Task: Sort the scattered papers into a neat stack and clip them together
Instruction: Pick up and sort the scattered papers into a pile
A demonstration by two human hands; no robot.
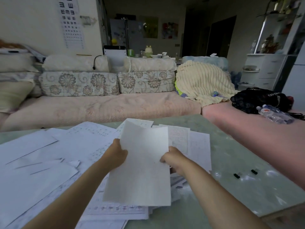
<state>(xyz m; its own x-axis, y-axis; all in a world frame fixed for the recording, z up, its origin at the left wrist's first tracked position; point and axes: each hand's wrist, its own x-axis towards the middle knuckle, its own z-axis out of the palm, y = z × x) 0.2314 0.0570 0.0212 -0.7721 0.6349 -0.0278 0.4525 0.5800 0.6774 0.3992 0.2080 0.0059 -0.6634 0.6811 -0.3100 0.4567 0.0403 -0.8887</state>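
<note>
A sheet of paper (pixel 142 164) is being held up off the table between both hands, tilted slightly with its top edge curling and its bottom edge hanging over the pile below. The left hand (pixel 115 156) is gripping the sheet's left edge, fingers curled tight around it; the right hand (pixel 171 158) is pinching the right edge, fingers closed on the paper. Under and around the sheet, the scattered papers (pixel 49 159) are lying in loose, overlapping layers, fanning out to the left side of the table and reaching nearly to its near edge, with more printed pages (pixel 189 142) poking out behind the held sheet on the right. The table (pixel 247 187) is showing a pale green, glossy surface; its right half is sitting mostly bare, giving open room beside the pile. Two small black binder clips (pixel 236 176) (pixel 254 171) are resting there, near each other, well apart from the papers and from both hands. The table's right corner is cutting off toward the lower right. Beyond the far edge, a pink-covered sofa (pixel 99 109) is running across the view, with floral cushions (pixel 79 83) along its back, a cream ribbed blanket (pixel 203 81) heaped at its right end, and a black bag (pixel 257 98) and a plastic bottle (pixel 274 114) lying on the seat further right
</note>
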